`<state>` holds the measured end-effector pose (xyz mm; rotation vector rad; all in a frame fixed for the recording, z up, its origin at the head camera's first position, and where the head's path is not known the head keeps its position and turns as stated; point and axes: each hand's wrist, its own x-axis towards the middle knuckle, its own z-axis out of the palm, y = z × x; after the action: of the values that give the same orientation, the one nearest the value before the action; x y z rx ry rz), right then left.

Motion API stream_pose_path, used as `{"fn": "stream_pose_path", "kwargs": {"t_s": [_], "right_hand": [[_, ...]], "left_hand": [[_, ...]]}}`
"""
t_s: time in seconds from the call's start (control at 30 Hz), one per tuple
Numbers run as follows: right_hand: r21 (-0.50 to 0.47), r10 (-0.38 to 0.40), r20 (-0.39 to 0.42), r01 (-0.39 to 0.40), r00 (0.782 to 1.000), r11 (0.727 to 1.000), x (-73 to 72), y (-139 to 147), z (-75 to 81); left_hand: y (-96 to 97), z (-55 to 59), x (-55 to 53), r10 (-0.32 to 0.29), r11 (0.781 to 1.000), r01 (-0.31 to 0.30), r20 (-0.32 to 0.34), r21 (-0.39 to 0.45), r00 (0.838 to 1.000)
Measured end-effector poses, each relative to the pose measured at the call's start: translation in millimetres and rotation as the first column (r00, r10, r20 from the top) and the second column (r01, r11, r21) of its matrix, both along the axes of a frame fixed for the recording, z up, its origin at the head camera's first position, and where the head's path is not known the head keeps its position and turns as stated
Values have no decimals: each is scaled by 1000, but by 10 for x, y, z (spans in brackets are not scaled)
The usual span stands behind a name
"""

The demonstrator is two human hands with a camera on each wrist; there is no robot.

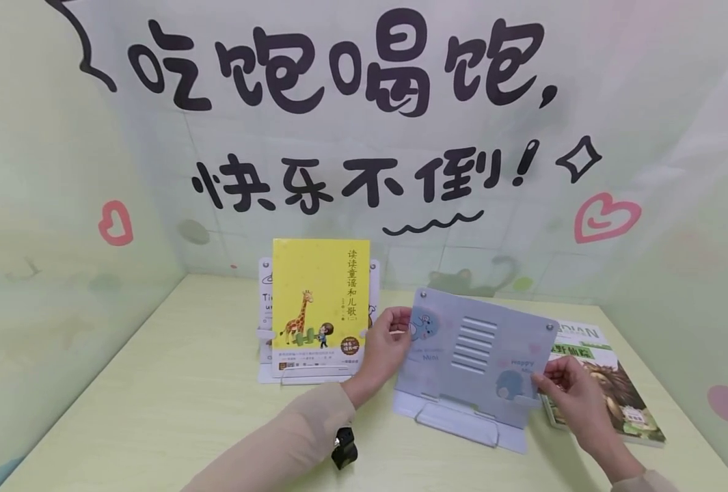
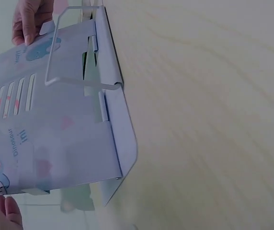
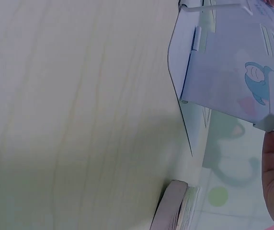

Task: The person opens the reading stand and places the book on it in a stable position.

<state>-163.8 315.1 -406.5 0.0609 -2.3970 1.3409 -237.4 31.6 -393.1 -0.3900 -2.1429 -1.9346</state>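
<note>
A pale blue folding book stand with slots and cartoon dinosaurs leans upright over its base plate on the table. My left hand pinches the panel's left edge, with the thumb in front. On the opposite side, my right hand grips the right edge near the small side clip. A wire page holder juts out at the stand's foot. In the left wrist view the hinge between panel and base shows. The right wrist view has the right fingers at the clip, partly cut off by the frame.
A yellow children's book with a giraffe rests on a white stand to the left. Several books, one with a lion cover, lie behind my right hand. Printed wall sheets enclose the table.
</note>
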Motion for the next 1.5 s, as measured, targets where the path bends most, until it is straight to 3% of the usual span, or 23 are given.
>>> {"fn": "stream_pose_path", "kwargs": {"t_s": [0.13, 0.23, 0.33, 0.43, 0.67, 0.8, 0.87, 1.03, 1.13, 1.3, 1.4, 1.5], "right_hand": [[2, -33, -29, 33, 999, 999, 32, -65, -2], [0, -47, -32, 47, 998, 999, 54, -103, -4], [-26, -51, -46, 50, 998, 998, 75, -144, -19], [-51, -64, -57, 62, 996, 997, 86, -196, -36], [2, -111, -83, 111, 990, 994, 151, -358, -61], [67, -128, -122, 137, 984, 988, 203, -448, -69], [62, -124, -127, 133, 984, 989, 224, -484, -63], [21, -98, -126, 101, 987, 995, 256, -549, -59], [8, -72, -133, 74, 989, 997, 279, -583, -74], [-17, -14, -125, 12, 992, 1000, 340, -610, -94], [-87, 46, -108, -56, 993, 995, 372, -558, -101], [-251, 112, -129, -142, 985, 957, 370, -433, -113]], "left_hand": [[-1, 79, -83, 32, 999, -36, -143, -22, 989], [31, 184, -101, 34, 999, -43, -269, -27, 963], [103, 275, -104, -14, 999, 1, -352, -38, 936], [206, 344, -101, -86, 994, 45, -437, -105, 895], [449, 464, -80, -255, 945, 66, -593, -321, 764], [516, 508, -60, -305, 917, 44, -628, -395, 716], [529, 526, -58, -321, 905, 30, -634, -425, 703], [524, 548, -78, -374, 866, 19, -622, -500, 688], [511, 555, -95, -404, 845, 28, -603, -534, 688], [494, 567, -118, -434, 836, 70, -578, -544, 691], [484, 564, -127, -455, 833, 105, -565, -543, 689], [461, 564, -136, -476, 830, 133, -563, -542, 676]]}}
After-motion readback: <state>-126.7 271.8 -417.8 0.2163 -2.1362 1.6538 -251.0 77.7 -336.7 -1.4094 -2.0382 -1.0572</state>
